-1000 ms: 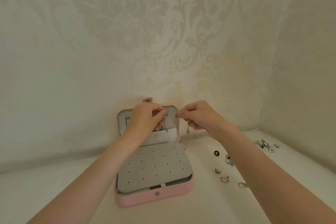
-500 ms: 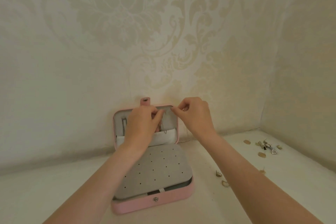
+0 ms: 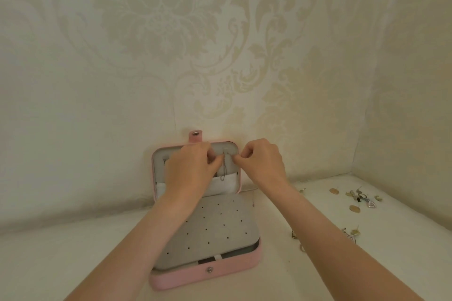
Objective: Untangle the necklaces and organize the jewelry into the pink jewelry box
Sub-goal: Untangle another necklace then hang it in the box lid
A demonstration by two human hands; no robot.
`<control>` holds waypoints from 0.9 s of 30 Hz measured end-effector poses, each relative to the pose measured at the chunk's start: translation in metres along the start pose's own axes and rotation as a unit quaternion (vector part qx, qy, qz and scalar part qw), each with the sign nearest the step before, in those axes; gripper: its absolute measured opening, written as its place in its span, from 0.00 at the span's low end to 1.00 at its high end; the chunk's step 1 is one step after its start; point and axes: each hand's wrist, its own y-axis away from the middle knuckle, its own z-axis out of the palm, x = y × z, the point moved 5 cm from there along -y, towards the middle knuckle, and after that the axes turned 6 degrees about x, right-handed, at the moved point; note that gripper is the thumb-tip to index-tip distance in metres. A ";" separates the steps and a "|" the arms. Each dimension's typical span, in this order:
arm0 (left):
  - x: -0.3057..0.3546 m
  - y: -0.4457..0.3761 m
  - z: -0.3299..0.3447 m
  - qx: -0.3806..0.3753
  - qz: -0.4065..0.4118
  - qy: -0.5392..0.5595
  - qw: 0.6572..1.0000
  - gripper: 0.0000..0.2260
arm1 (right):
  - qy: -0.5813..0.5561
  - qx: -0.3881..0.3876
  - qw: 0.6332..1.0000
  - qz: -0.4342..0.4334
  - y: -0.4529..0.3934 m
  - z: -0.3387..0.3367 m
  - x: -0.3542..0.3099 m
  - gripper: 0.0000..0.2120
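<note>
Pinching a thin necklace chain (image 3: 223,168) at the open lid of the pink jewelry box (image 3: 208,273): left hand (image 3: 189,170) and right hand (image 3: 263,162), fingers curled | loose jewelry (image 3: 359,199) far right on tabletop (image 3: 61,259)

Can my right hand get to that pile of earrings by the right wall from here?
Probably yes: the loose earrings lie on bare surface beyond the right hand, though its fingers are pinching the chain.

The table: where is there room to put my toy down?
Left of the pink jewelry box, the table is bare out to the wall. Right of the right forearm it is crowded: loose jewelry lies scattered toward the corner.
</note>
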 end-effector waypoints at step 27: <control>0.003 0.010 0.004 0.135 0.054 0.034 0.989 0.07 | 0.035 0.087 0.995 -0.046 -0.001 -0.006 -0.017 0.10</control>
